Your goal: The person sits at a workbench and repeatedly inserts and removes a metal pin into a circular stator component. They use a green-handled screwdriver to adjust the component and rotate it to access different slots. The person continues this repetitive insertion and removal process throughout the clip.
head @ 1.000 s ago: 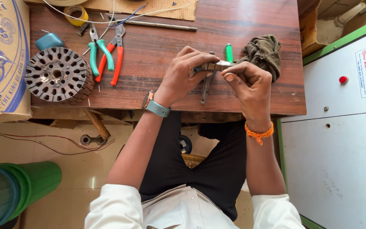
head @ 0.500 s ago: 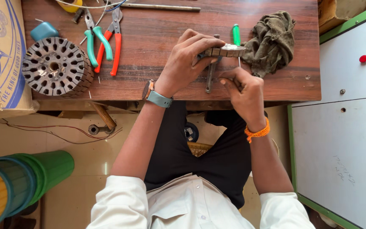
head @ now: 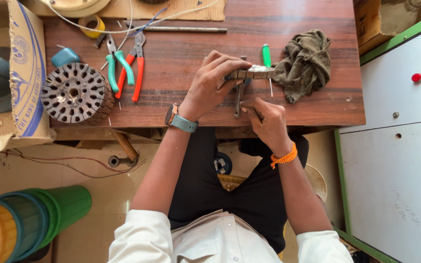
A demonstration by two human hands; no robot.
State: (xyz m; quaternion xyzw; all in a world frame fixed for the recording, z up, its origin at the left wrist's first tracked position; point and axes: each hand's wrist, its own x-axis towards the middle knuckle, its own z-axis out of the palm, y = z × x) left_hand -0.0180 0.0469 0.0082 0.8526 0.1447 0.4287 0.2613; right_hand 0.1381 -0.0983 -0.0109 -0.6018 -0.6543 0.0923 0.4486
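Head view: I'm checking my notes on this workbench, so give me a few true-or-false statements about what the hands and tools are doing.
1. The left hand grips a small metal block on the wooden table. True.
2. The right hand holds the green-handled pliers. False: they lie untouched at the left.
3. A crumpled rag lies right of the block. True.
4. The slotted round metal core sits on the rag. False: it rests at the table's left end.

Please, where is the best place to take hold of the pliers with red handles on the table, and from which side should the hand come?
Probably grip the red-handled pliers across both handles, near their lower ends, coming from above. They lie flat on the wooden table with the handles spread toward the person. The green-handled pliers cross them near the jaws, so that end is crowded.
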